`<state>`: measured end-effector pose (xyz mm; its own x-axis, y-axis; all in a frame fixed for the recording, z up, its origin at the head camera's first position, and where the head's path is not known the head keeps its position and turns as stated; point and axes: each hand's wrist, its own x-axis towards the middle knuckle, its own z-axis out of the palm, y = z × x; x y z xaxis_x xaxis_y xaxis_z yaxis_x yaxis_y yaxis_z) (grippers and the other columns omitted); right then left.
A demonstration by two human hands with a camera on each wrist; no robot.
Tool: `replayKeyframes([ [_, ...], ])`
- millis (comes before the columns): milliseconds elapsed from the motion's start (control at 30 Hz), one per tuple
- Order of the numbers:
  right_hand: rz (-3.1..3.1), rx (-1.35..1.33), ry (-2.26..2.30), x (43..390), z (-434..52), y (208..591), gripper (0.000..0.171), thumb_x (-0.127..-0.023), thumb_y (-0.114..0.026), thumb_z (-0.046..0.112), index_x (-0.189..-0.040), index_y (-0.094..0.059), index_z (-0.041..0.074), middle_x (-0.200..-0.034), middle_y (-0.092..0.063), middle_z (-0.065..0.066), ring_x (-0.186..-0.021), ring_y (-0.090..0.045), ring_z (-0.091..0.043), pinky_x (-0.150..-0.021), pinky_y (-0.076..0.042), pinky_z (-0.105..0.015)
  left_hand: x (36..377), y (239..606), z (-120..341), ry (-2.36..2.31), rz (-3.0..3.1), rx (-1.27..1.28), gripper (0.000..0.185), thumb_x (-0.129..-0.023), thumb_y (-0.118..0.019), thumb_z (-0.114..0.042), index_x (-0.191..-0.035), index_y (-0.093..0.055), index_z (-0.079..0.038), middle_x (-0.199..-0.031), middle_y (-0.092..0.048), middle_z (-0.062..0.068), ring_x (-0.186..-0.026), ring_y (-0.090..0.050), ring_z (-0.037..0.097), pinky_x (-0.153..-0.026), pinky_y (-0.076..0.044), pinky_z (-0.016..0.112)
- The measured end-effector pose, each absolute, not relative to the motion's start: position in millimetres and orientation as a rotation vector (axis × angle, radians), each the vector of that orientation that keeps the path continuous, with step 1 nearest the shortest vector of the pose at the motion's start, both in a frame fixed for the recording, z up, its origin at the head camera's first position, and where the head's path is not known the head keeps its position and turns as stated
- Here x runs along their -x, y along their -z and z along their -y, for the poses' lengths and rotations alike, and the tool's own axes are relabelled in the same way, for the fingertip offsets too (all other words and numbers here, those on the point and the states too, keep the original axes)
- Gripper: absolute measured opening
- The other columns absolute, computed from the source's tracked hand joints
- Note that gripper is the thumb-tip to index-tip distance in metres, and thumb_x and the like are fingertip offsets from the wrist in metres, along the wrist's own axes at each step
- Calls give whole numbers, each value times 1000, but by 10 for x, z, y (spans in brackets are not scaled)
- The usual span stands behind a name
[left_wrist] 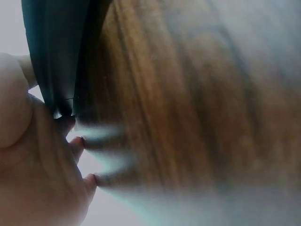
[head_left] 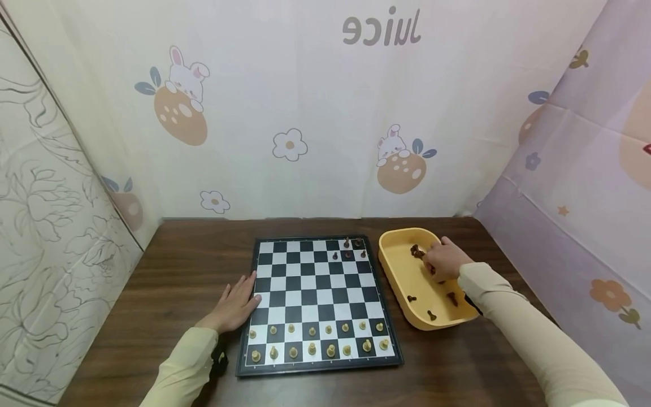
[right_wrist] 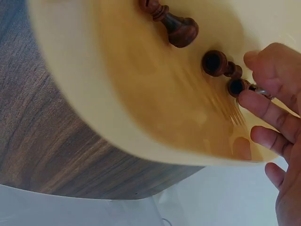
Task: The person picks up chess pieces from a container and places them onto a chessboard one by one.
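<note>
My right hand (head_left: 443,261) pinched a dark wooden chess piece (right_wrist: 236,86) in the yellow plastic tray (head_left: 396,282); my left hand (head_left: 235,305) lay spread beside the black-and-white chessboard (head_left: 317,302). Light pieces (head_left: 317,339) stood ready; few dark ones (head_left: 351,249) were placed, most remained.

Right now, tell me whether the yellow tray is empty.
Not empty: the yellow tray holds several dark chess pieces, lying scattered on its floor.

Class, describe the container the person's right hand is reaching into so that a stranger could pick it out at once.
On the dark wooden table, look just right of the black-and-white chessboard. There sits a shallow yellow plastic tray with rounded corners, holding loose dark brown chess pieces. It is the only container on the table.
</note>
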<state>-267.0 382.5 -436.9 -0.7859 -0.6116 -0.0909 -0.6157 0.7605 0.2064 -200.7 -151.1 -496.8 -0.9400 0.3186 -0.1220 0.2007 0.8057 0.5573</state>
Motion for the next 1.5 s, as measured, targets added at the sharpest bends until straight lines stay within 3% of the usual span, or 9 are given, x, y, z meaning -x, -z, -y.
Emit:
replayKeyframes([
  [400, -2918, 1038, -411, 2592, -3766, 4338, 34, -67, -79, 8, -55, -51, 23, -51, -39, 14, -61, -30, -15, -68, -20, -37, 1994, 5028, 1512, -815, -2785, -406, 65, -102, -37, -36, -151, -14, 1, -154, -20, 22, -142, -11, 40, -111, -2, 59],
  [667, -2910, 1067, -475, 2585, -3711, 4350, 45, -66, -77, 0, -51, -40, 22, -47, -32, 10, -56, -25, -14, -69, -17, -38, 1997, 5020, 1509, -794, -2785, -399, 65, -103, -37, -35, -152, -13, 0, -155, -19, 21, -143, -10, 39, -111, -1, 59],
  [1100, -2904, 1019, -626, 2609, -3700, 4399, 38, -80, -74, 6, -60, -44, 18, -51, -36, 4, -54, -31, -16, -69, -18, -37, 1999, 4963, 1488, -789, -2781, -380, 66, -102, -39, -34, -152, -13, 0, -155, -19, 21, -143, -9, 39, -111, -1, 59],
  [1500, -2919, 986, -418, 2655, -3636, 4325, 48, -76, -73, -1, -50, -38, 20, -42, -28, 9, -46, -26, -10, -67, -19, -39, 2013, 4957, 1512, -782, -2776, -378, 65, -103, -37, -33, -152, -11, 0, -155, -17, 22, -143, -8, 39, -111, 0, 58],
])
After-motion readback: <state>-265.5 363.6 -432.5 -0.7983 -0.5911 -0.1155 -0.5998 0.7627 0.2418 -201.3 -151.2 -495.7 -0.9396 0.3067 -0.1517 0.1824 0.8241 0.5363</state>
